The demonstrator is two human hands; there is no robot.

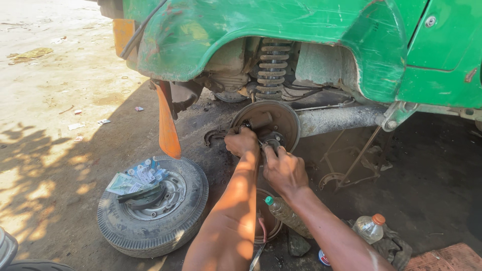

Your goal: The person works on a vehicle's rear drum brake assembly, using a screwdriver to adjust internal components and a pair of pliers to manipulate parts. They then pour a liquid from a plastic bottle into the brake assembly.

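The left hand (241, 141) was curled shut against the round, rusty metal brake plate (281, 116) under the green vehicle's wheel arch (261, 22). The right hand (284, 169) was pressed to the dark hub parts (271, 140) at the plate's lower edge, fingers closed on them; what was pinched could not be told.

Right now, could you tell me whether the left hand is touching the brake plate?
Touching. The head view shows the left hand pressed against the lower part of the brake plate, its fingers closed on the fittings there.
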